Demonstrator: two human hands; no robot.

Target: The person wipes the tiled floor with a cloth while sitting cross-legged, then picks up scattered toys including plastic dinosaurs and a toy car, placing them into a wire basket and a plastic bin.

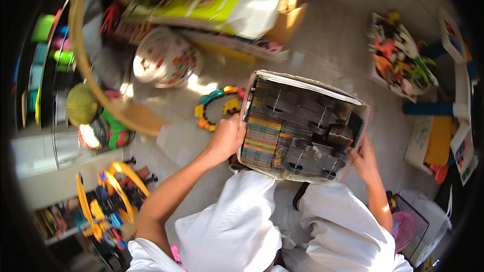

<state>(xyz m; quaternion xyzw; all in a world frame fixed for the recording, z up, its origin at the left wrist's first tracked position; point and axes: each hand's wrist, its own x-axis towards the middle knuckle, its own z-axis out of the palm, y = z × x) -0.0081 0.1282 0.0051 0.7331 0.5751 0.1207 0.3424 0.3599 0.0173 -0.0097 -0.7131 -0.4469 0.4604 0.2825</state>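
Note:
Both my hands are on an open, worn cardboard box [310,77], tipped so that its inside faces me, above my knees. My left hand [227,136] grips its left wall, and my right hand [363,160] its right wall near the lower corner. Inside, neat stacks of thin coloured pieces [261,136] fill the left side. Dark toy vehicle bases [298,113] with wheels and axles lie over the rest of the contents. White sheets or thin booklets [310,87] stand along the far wall. The fingers behind the box are hidden.
Ahead on the floor are a round white tub [166,58], a ring-shaped toy track [206,100] and a large printed box [211,3]. A bin of toy figures [401,56] stands at right, above a white container [419,139]. Shelves with toys [45,56] line the left; a wire basket [419,219] is lower right.

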